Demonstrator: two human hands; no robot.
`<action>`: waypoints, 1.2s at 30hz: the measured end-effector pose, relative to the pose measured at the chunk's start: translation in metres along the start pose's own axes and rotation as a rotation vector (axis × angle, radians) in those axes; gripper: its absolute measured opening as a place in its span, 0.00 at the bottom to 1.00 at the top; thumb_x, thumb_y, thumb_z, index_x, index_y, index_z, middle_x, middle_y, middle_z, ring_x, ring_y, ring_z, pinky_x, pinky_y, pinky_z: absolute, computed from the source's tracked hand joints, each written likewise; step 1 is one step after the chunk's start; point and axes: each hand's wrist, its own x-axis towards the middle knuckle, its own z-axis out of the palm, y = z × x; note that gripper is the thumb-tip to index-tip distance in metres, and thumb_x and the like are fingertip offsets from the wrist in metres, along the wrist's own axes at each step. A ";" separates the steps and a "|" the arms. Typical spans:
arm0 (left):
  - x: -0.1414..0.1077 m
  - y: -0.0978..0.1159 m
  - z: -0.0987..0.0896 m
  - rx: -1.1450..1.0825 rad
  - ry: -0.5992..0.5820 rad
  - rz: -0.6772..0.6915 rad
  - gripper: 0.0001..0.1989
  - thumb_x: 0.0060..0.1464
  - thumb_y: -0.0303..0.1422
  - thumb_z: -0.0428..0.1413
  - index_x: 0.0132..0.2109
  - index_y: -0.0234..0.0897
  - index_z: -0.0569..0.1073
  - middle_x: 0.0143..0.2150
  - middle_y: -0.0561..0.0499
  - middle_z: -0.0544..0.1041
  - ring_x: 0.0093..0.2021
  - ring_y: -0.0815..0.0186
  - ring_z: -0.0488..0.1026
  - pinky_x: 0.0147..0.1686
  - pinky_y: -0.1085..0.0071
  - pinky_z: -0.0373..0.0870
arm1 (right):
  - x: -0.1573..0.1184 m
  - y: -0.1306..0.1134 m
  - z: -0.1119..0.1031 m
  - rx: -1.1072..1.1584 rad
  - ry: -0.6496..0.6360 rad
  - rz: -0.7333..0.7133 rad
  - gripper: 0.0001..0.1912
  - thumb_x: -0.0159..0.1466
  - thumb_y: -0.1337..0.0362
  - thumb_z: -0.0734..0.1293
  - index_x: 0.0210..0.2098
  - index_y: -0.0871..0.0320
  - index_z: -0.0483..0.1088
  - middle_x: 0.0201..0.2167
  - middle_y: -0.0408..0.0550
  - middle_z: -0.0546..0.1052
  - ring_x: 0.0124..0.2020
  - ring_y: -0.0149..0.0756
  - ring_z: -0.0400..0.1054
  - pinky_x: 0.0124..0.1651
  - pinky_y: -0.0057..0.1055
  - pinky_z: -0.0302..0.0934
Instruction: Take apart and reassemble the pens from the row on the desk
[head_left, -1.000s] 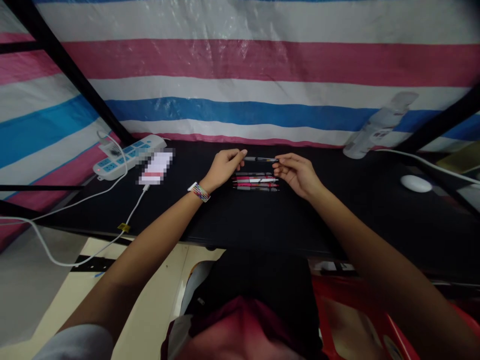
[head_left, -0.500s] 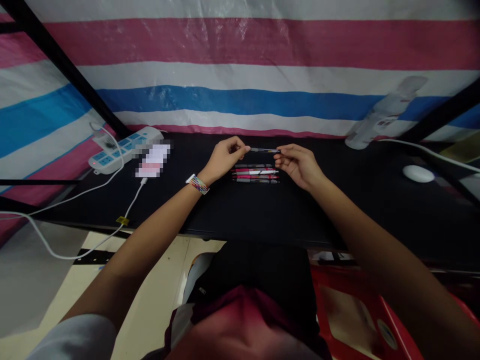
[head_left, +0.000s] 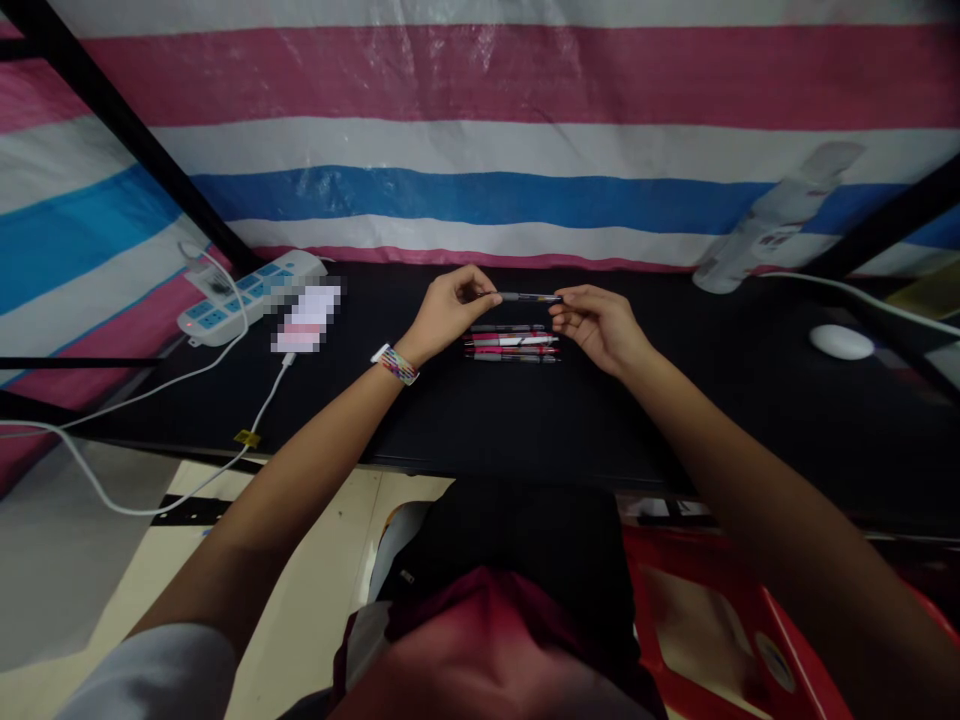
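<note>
A dark, slim pen lies level between my two hands, a little above the black table. My left hand pinches its left end between thumb and forefinger, and a woven multicoloured band circles that wrist. At the pen's right end, my right hand is closed on the tip with thumb and forefinger, the other fingers curled below. Just nearer to me, several pens in grey, red and white rest side by side in a row, pointing left to right.
On the black table, a white power strip and a phone with a charging cable stand left. A clear bottle and a white mouse are at the right. A striped sheet hangs behind; a red stool is below.
Both hands stay on the pen and have barely moved. The view has shifted very slightly; the row of pens lies as before.
</note>
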 end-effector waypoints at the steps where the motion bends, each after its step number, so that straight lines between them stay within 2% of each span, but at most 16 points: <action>1: 0.000 0.000 0.000 0.005 0.001 0.010 0.06 0.57 0.24 0.69 0.38 0.37 0.80 0.37 0.49 0.80 0.38 0.65 0.76 0.41 0.66 0.71 | 0.000 0.000 0.000 -0.001 0.001 0.002 0.06 0.59 0.66 0.76 0.36 0.55 0.78 0.29 0.48 0.82 0.30 0.36 0.75 0.40 0.37 0.77; 4: -0.001 -0.001 0.001 0.009 0.000 0.014 0.08 0.54 0.23 0.69 0.39 0.37 0.80 0.40 0.48 0.81 0.41 0.63 0.77 0.42 0.66 0.71 | 0.001 0.000 -0.001 -0.003 0.000 0.009 0.04 0.60 0.65 0.76 0.36 0.54 0.78 0.29 0.48 0.82 0.29 0.36 0.74 0.38 0.35 0.76; 8: -0.003 0.002 0.003 0.019 -0.003 -0.002 0.08 0.53 0.23 0.69 0.39 0.37 0.80 0.40 0.49 0.80 0.40 0.63 0.76 0.42 0.66 0.70 | 0.002 0.001 -0.001 0.023 0.014 0.033 0.03 0.62 0.64 0.74 0.36 0.55 0.79 0.30 0.48 0.81 0.30 0.36 0.74 0.40 0.35 0.76; 15: -0.003 0.003 0.003 0.035 -0.006 0.024 0.08 0.54 0.23 0.68 0.39 0.37 0.78 0.38 0.49 0.80 0.39 0.64 0.75 0.41 0.67 0.70 | 0.005 0.000 -0.004 0.094 -0.003 0.099 0.08 0.64 0.61 0.71 0.40 0.56 0.80 0.31 0.49 0.83 0.32 0.38 0.77 0.45 0.37 0.77; 25: -0.003 -0.005 0.004 0.146 -0.021 0.087 0.08 0.55 0.25 0.67 0.40 0.39 0.77 0.38 0.51 0.80 0.39 0.65 0.76 0.40 0.68 0.73 | 0.003 -0.003 -0.001 0.193 0.005 0.141 0.10 0.63 0.63 0.70 0.43 0.55 0.80 0.29 0.48 0.84 0.30 0.38 0.77 0.39 0.35 0.77; 30: -0.003 -0.006 0.004 0.153 -0.033 0.097 0.08 0.55 0.25 0.67 0.40 0.38 0.77 0.38 0.51 0.80 0.38 0.65 0.76 0.41 0.67 0.74 | 0.005 -0.002 -0.004 0.218 0.003 0.146 0.13 0.63 0.64 0.70 0.46 0.57 0.81 0.29 0.47 0.83 0.30 0.37 0.78 0.41 0.36 0.78; 36: -0.004 -0.004 0.003 0.151 -0.039 0.086 0.08 0.55 0.26 0.67 0.41 0.38 0.77 0.38 0.50 0.80 0.38 0.65 0.76 0.41 0.67 0.74 | 0.003 -0.005 -0.004 0.307 -0.039 0.200 0.15 0.67 0.63 0.66 0.50 0.59 0.80 0.31 0.48 0.83 0.30 0.34 0.77 0.40 0.32 0.78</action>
